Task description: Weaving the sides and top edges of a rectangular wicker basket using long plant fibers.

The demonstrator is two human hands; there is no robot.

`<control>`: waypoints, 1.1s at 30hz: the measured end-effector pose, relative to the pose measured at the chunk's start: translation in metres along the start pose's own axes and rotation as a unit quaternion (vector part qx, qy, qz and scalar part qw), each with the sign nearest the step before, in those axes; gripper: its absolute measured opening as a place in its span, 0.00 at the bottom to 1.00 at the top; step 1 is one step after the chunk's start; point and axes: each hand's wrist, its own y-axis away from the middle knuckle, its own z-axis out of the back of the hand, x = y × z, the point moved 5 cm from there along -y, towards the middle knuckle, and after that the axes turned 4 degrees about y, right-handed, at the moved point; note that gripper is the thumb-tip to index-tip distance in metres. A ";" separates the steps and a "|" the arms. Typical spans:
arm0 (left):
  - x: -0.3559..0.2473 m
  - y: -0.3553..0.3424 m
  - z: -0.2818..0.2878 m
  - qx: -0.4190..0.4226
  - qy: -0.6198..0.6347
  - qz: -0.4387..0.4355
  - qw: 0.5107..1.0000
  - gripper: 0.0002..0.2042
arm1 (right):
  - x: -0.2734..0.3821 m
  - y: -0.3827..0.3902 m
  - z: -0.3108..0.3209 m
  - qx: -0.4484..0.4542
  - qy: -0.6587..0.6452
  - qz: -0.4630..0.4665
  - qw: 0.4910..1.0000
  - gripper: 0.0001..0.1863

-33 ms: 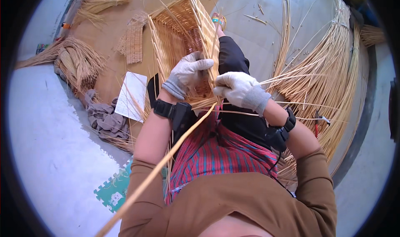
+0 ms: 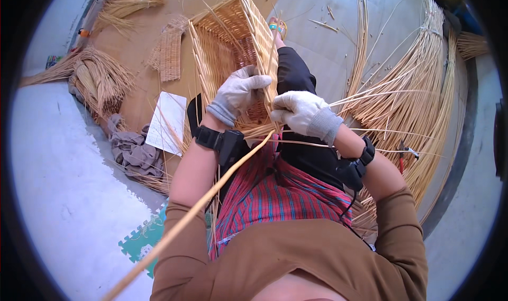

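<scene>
A woven wicker basket [image 2: 227, 36] lies tilted over my lap, its open side toward me. My left hand [image 2: 239, 96], in a white knit glove, reaches into the opening and is closed on the basket's right-hand wall. Against the outside of that wall, my gloved right hand [image 2: 302, 111] has its fingers pinched together. A thin wicker strand [image 2: 365, 97] runs out to the right from this hand; its gripped part is hidden. One thick, pale rod [image 2: 211, 194] sticks out from the basket's near corner, passing over my left forearm.
Long loose reeds [image 2: 418, 84] fan across the floor at right, with red-handled pliers [image 2: 402, 158] on them. Reed bundles [image 2: 100, 79], a flat woven panel [image 2: 170, 55], a paper sheet [image 2: 166, 122] and grey cloth [image 2: 136, 152] lie at left. A green foam mat [image 2: 143, 237] is nearby.
The near end of the thick rod has swung slightly to the left. Both hands and the basket stay nearly in place.
</scene>
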 end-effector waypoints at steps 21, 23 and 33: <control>0.046 0.132 -0.053 -0.150 -0.601 -0.433 0.655 0.12 | 0.001 0.007 -0.007 -0.068 0.165 -0.079 0.981 0.24; 0.047 0.132 -0.046 -0.156 -0.603 -0.430 0.654 0.11 | -0.001 0.021 0.003 0.004 0.060 -0.009 0.998 0.22; 0.057 0.114 -0.042 -0.166 -0.593 -0.378 0.691 0.10 | -0.006 0.021 -0.018 -0.081 0.134 -0.049 0.986 0.38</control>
